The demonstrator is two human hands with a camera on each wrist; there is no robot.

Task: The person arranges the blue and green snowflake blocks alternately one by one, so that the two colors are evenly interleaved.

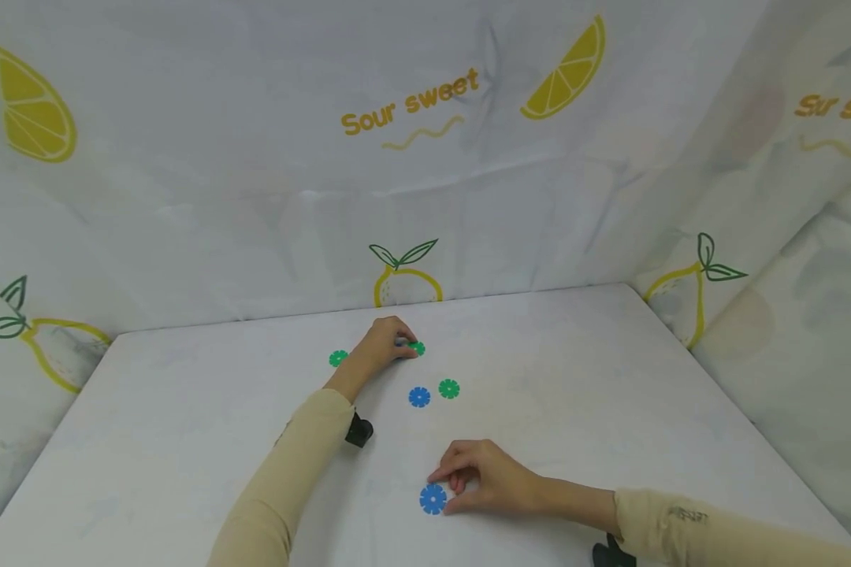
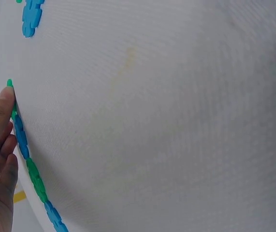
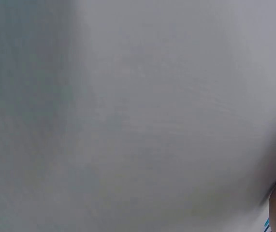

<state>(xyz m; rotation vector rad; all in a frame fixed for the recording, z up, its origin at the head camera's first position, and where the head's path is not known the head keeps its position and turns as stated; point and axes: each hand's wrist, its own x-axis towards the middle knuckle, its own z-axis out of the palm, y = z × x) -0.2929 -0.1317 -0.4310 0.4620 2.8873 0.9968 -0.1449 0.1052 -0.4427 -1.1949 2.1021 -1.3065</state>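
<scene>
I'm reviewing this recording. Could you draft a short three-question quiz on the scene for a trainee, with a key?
1. What colour is the near disc at the fingertips of the right grip? A) red B) blue C) yellow
2. True or false: the left grip is farther from the lemon-print backdrop than the right grip.
3. Fill in: just right of the middle blue disc lies a ____ disc.

Key: 1. B. 2. False; it is nearer. 3. Green.

Wears a long tan left sleeve (image 1: 284, 476), lower left of centre in the frame, and a matching right sleeve (image 1: 752, 529), lower right, marked with small dark print (image 1: 688, 514). Carries a black device (image 1: 359, 431) near each cuff (image 1: 339, 405).
</scene>
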